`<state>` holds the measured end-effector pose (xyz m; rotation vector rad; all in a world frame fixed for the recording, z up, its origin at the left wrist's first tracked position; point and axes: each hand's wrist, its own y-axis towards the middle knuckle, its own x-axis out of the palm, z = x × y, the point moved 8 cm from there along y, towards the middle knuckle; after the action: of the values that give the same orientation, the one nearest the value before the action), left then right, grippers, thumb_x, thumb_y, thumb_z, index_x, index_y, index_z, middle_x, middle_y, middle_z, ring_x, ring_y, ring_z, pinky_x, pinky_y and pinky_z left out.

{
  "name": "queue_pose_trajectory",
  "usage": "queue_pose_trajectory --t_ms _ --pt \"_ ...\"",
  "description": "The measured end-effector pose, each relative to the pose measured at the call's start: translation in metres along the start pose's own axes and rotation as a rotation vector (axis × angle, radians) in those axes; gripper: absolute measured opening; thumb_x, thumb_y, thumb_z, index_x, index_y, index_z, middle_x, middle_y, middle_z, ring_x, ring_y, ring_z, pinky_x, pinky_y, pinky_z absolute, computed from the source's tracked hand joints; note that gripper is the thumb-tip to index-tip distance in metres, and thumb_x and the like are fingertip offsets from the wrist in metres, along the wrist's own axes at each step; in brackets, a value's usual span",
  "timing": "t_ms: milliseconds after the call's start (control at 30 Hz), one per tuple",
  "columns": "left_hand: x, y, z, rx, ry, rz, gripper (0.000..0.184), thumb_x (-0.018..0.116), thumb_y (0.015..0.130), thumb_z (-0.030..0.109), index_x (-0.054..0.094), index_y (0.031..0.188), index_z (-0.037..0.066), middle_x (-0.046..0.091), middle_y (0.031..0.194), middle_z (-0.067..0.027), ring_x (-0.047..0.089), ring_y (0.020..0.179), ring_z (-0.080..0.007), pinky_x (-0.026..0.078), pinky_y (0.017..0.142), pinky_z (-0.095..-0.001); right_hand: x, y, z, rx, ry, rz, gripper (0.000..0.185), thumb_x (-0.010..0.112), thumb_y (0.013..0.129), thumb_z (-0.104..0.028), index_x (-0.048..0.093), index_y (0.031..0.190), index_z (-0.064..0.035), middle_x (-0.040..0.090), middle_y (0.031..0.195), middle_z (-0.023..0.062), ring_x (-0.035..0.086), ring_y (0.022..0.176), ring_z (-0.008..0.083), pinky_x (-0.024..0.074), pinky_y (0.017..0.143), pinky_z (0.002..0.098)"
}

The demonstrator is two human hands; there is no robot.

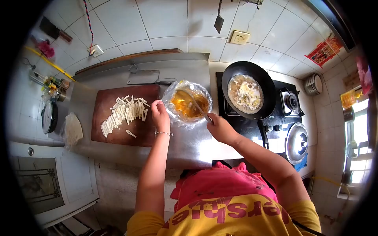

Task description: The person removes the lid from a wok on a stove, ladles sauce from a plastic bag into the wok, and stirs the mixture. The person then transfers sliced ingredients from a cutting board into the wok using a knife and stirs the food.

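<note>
A clear plastic bag (170, 112) lines a bowl holding an orange-yellow mixture (189, 108). My right hand (220, 129) is closed round the handle of a ladle (199, 108), whose head lies in the mixture. At the bowl's left side my left hand (160, 115) is closed, its fingers curled at the bag's edge; its exact grip is partly hidden. Left of that hand, pale cut strips (126, 112) lie on a brown cutting board (100, 98).
A black wok (268, 92) with bubbling whitish food sits on the gas stove (281, 116). A cleaver (143, 77) lies behind the board. A round lid (296, 141) rests at the stove's front right. A bagged pale item (73, 129) is at the counter's left end.
</note>
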<state>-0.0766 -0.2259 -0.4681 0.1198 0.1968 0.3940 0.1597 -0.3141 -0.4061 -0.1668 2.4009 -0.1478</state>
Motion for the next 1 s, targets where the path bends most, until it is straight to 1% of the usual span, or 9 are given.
queue_pose_trajectory --t_ms 133,400,567,667,733,833,867,933,1000 --pt "-0.004 -0.001 0.0 -0.01 0.0 -0.007 0.019 0.048 0.093 0.022 0.052 0.1 0.004 0.057 0.088 -0.0044 0.053 0.082 -0.0136 0.044 0.076 -0.0275 -0.008 0.005 0.013 0.096 0.037 0.039 0.031 0.046 0.08 -0.01 0.049 0.107 0.0046 0.058 0.088 0.0315 0.056 0.085 0.0454 0.0454 0.077 0.0466" --pt "-0.002 -0.005 0.003 0.049 -0.022 -0.043 0.019 0.049 0.093 0.021 0.052 0.1 0.003 0.055 0.088 -0.0035 0.051 0.08 -0.0129 0.043 0.075 -0.0273 0.004 -0.02 0.001 0.05 0.067 -0.084 0.033 0.047 0.081 -0.01 0.048 0.111 0.0028 0.058 0.088 0.0293 0.057 0.085 0.0439 0.0448 0.077 0.0455" --pt "-0.012 -0.001 -0.017 -0.025 -0.024 -0.033 0.021 0.049 0.093 0.022 0.052 0.1 0.003 0.055 0.087 -0.0026 0.05 0.08 -0.012 0.042 0.075 -0.026 -0.033 -0.026 0.003 -0.05 0.026 0.147 0.038 0.048 0.079 -0.008 0.046 0.115 0.0064 0.057 0.094 0.0302 0.055 0.093 0.0424 0.044 0.081 0.0435" --pt "-0.015 -0.004 -0.016 -0.026 0.041 -0.035 0.022 0.048 0.093 0.023 0.053 0.1 0.003 0.055 0.088 -0.0027 0.05 0.081 -0.0115 0.042 0.076 -0.025 -0.04 -0.034 0.021 0.058 -0.017 0.127 0.04 0.049 0.084 -0.011 0.044 0.121 0.0052 0.057 0.103 0.0281 0.056 0.1 0.0377 0.0428 0.085 0.0364" --pt "-0.02 -0.005 -0.009 -0.014 0.094 -0.032 0.022 0.048 0.093 0.022 0.054 0.1 0.002 0.056 0.088 -0.0031 0.051 0.08 -0.0118 0.042 0.075 -0.0252 -0.046 -0.041 0.008 0.077 0.004 0.089 0.04 0.049 0.085 -0.011 0.044 0.122 0.0042 0.058 0.099 0.0267 0.057 0.095 0.0361 0.0434 0.083 0.0356" --pt "-0.017 -0.017 0.02 0.158 0.187 -0.167 0.019 0.049 0.092 0.018 0.057 0.1 0.003 0.06 0.093 -0.0087 0.056 0.084 -0.0191 0.044 0.078 -0.0285 -0.043 -0.048 0.0 0.086 0.027 -0.011 0.04 0.049 0.085 -0.011 0.044 0.122 0.003 0.059 0.095 0.025 0.059 0.085 0.0322 0.0447 0.077 0.0344" --pt "-0.012 -0.025 0.038 0.521 0.344 -0.224 0.015 0.051 0.087 0.011 0.058 0.097 0.004 0.059 0.088 -0.0116 0.057 0.08 -0.0268 0.045 0.073 -0.0337 -0.043 -0.047 0.004 0.088 0.027 -0.011 0.04 0.049 0.085 -0.011 0.044 0.122 0.003 0.059 0.095 0.025 0.059 0.085 0.0322 0.0447 0.077 0.0344" --pt "-0.003 -0.044 0.061 0.72 0.556 -0.44 0.018 0.054 0.078 0.004 0.059 0.095 0.008 0.057 0.079 -0.0106 0.054 0.075 -0.0313 0.043 0.069 -0.0428 -0.044 -0.042 0.009 0.049 0.002 0.018 0.041 0.049 0.084 -0.01 0.044 0.123 0.0032 0.059 0.095 0.0245 0.059 0.086 0.0319 0.045 0.076 0.0345" --pt "-0.004 -0.051 0.061 0.772 0.562 -0.481 0.018 0.054 0.077 0.004 0.059 0.094 0.008 0.056 0.077 -0.0102 0.054 0.074 -0.0308 0.043 0.069 -0.043 -0.045 -0.04 0.012 0.035 0.002 0.075 0.04 0.05 0.084 -0.01 0.045 0.121 0.0035 0.059 0.093 0.0243 0.059 0.085 0.0321 0.0452 0.075 0.0352"
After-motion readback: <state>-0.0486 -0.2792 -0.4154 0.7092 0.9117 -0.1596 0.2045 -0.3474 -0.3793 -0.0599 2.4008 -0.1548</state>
